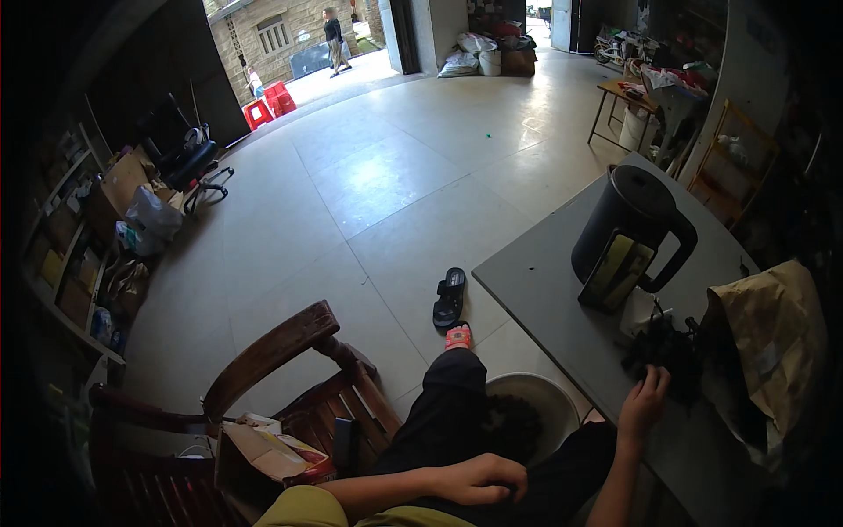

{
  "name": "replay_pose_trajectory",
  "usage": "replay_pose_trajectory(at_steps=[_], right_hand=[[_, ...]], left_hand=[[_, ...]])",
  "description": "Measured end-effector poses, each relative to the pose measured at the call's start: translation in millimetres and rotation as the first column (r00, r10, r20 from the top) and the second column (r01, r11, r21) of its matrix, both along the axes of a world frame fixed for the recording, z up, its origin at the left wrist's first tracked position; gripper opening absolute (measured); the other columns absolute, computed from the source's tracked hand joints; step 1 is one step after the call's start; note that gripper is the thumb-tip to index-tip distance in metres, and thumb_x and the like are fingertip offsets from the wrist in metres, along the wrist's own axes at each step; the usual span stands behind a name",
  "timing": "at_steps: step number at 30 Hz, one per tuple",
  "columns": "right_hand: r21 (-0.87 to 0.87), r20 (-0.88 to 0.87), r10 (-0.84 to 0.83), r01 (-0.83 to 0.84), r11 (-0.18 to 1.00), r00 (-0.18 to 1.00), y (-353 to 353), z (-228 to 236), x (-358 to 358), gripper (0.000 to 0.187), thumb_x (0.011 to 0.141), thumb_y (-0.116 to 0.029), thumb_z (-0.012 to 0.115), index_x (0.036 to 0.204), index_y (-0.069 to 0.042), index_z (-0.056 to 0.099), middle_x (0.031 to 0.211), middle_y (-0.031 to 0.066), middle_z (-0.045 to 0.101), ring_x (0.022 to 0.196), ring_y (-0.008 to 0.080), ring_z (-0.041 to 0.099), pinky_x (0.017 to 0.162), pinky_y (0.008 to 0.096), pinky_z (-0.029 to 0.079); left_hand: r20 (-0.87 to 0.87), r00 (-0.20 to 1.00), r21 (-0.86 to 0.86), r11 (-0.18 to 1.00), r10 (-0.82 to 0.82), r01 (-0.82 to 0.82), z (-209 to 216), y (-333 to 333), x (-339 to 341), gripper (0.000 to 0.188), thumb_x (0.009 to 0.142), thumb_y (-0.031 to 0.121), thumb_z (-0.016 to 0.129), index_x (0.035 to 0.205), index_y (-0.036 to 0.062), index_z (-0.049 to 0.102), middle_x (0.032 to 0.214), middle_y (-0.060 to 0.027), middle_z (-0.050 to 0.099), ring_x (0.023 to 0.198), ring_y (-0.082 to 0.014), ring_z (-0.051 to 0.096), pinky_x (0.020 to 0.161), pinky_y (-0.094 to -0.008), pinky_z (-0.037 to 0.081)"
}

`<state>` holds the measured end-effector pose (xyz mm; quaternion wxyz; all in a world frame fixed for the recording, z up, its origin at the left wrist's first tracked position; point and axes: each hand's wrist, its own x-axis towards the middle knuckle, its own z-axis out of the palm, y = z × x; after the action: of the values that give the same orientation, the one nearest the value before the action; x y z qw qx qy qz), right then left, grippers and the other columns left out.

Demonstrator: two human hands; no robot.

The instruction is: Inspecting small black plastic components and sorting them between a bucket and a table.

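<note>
Grey tabletop [562, 290] spreads toward three o'clock, bearing a black electric kettle [628, 206]. At the right hand's [646, 402] one o'clock lies a dark tangled clump [666, 350], probably light and pliable, best held by its near edge; whether the bent fingers pinch it, I cannot tell. Left hand [485, 479] hangs loosely curled, seemingly empty.

Right hand [643, 406] touches a black heap [660, 350] on the tabletop [544, 272], near an electric kettle [628, 215]; left hand [481, 480] is over dark trousers [439, 417].
</note>
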<state>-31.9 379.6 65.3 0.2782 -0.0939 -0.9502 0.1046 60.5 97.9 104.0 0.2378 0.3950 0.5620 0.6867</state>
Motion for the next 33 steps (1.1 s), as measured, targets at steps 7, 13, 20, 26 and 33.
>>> replay_pose_trajectory(at_steps=[7,13,20,26,33], right_hand=[[-0.067,0.083,-0.061,0.067,0.995,0.995,-3.6,4.8,3.3,0.026,0.084,0.002,0.05,0.11,-0.001,0.051,0.118,0.0126,0.047,0.1,0.0297,0.058,0.078,0.0367,0.049],[-0.041,0.044,-0.074,0.076,0.996,0.996,-3.0,2.7,4.6,0.028,0.083,0.004,0.049,0.111,-0.002,0.051,0.118,0.0124,0.048,0.1,0.0297,0.058,0.078,0.0365,0.049],[0.023,-0.078,-0.05,0.051,0.998,0.996,5.4,-10.6,2.2,0.03,0.084,0.002,0.049,0.113,-0.005,0.052,0.118,0.0111,0.051,0.099,0.0291,0.059,0.075,0.0353,0.051],[-0.026,-0.032,-0.067,0.066,0.997,0.997,1.7,-5.0,3.3,0.03,0.085,0.002,0.049,0.114,-0.005,0.052,0.115,0.0115,0.052,0.098,0.0296,0.059,0.075,0.0357,0.051],[-0.04,-0.051,-0.057,0.055,0.998,0.997,3.3,-6.4,3.8,0.03,0.086,0.004,0.045,0.115,-0.003,0.05,0.116,0.011,0.051,0.097,0.0285,0.059,0.076,0.0351,0.05]], left_hand=[[0.016,0.998,-0.081,0.995,0.059,-0.058,-2.2,-6.8,6.9,0.026,0.09,0.02,0.048,0.073,-0.0001,0.047,0.065,-0.009,0.04,0.06,-0.0221,0.044,0.057,-0.0319,0.036],[0.004,0.995,-0.053,0.994,0.1,-0.1,-3.4,-6.6,10.4,0.027,0.089,0.019,0.052,0.071,-0.0005,0.047,0.062,-0.0081,0.039,0.056,-0.0195,0.042,0.053,-0.0307,0.034],[-0.026,0.994,-0.053,0.993,0.102,-0.103,-3.7,-5.0,11.1,0.026,0.088,0.019,0.053,0.072,-0.0001,0.048,0.062,-0.008,0.041,0.056,-0.0183,0.042,0.052,-0.0302,0.034],[-0.065,0.994,-0.079,0.993,0.086,-0.091,-3.2,-4.3,11.6,0.025,0.088,0.02,0.053,0.073,-0.0004,0.049,0.063,-0.0087,0.042,0.056,-0.0199,0.043,0.052,-0.031,0.034],[-0.057,0.995,-0.098,0.992,0.078,-0.083,-2.8,-5.0,12.7,0.024,0.087,0.02,0.053,0.074,-0.0006,0.05,0.063,-0.0095,0.044,0.057,-0.0205,0.046,0.053,-0.031,0.036]])
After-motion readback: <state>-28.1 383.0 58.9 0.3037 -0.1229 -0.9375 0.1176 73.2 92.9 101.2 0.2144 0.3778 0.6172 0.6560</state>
